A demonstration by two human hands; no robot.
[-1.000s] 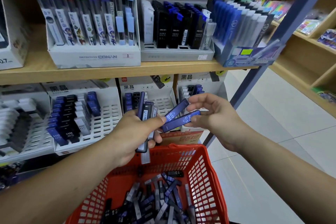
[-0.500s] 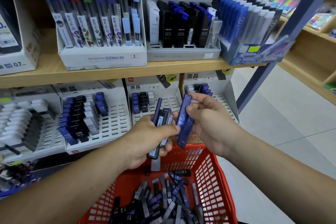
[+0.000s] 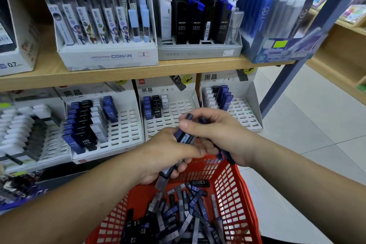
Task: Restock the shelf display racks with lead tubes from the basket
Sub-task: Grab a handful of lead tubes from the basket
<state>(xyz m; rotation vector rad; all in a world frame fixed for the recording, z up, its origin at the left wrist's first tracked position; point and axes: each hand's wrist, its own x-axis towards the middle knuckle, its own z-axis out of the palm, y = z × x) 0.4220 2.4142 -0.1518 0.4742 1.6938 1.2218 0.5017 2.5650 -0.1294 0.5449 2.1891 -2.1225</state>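
My left hand (image 3: 162, 156) grips a bunch of lead tubes (image 3: 183, 138), blue, black and grey, upright above the red basket (image 3: 233, 188). My right hand (image 3: 219, 134) curls over the top of that bunch and holds blue tubes (image 3: 224, 155) whose ends stick out below its palm. The basket holds several loose lead tubes (image 3: 186, 210). Behind the hands, on the lower shelf, stand white slotted display racks: a left rack (image 3: 122, 130), a middle rack (image 3: 170, 113) and a right rack (image 3: 243, 113), each partly filled.
A wooden upper shelf (image 3: 118, 73) carries boxes of pencils and lead cases. A blue metal upright (image 3: 309, 41) stands at the shelf's right end. Tiled floor (image 3: 307, 125) lies to the right, with another wooden shelf unit (image 3: 340, 49) beyond it.
My right hand turned its blue tubes from flat to upright, then moved down and left onto the bunch in my left hand. The view has shifted closer to the shelf.
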